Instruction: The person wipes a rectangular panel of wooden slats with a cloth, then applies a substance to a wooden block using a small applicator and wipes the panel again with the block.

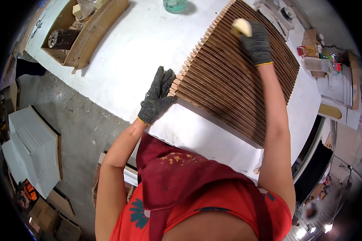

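Note:
A wide row of dark brown wooden slats (225,76), packed side by side with pale ends, lies on the white table (120,76). My right hand (259,45), in a dark grey knitted glove with a yellow cuff edge, grips a pale yellow sponge (241,27) over the far part of the slats. Some blur shows on the sponge and fingers. At the near left corner of the slats is my left hand (155,99), gloved the same way. Its fingers point away from me, stretched out, and its thumb side touches the slat ends.
A curved cardboard tray (84,50) holding a dark roll stands at the far left of the table. A greenish jar (175,5) is at the far edge. Bottles and boxes (321,62) crowd the right side. White panels (32,148) lie at the lower left.

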The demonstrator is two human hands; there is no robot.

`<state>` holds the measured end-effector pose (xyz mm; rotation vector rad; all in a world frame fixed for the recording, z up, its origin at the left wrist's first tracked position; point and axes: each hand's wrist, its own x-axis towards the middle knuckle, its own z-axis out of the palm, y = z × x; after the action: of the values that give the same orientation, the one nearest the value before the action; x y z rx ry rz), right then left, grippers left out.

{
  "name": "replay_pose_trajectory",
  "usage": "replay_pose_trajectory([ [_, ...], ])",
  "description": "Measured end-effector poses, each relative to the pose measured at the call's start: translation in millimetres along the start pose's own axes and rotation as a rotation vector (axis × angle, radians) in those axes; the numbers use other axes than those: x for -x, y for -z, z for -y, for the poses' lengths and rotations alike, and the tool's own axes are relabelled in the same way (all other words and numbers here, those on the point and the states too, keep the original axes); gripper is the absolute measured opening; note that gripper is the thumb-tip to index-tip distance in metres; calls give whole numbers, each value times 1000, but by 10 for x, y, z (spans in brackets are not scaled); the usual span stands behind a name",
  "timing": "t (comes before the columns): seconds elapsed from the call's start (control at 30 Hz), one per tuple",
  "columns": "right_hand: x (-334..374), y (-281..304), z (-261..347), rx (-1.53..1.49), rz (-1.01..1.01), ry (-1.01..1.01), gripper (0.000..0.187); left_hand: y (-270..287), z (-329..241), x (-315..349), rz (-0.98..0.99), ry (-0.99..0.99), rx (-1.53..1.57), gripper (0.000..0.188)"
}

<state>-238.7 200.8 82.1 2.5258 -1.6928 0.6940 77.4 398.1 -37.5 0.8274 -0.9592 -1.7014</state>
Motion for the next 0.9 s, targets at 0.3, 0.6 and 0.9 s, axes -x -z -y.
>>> replay_pose_trajectory([
  [0.3, 636, -31, 1145, -673, 243, 331, 51, -29, -44, -1, -33, 37, -74, 107],
  [0.6, -361, -170, -138, -73, -168, 96, 32, -32, -60, -14, -17, 8, -48, 106],
  [0.9, 265, -380, 676, -555, 6, 405, 39, 1, -12, -11, -10, 10, -89, 105],
])
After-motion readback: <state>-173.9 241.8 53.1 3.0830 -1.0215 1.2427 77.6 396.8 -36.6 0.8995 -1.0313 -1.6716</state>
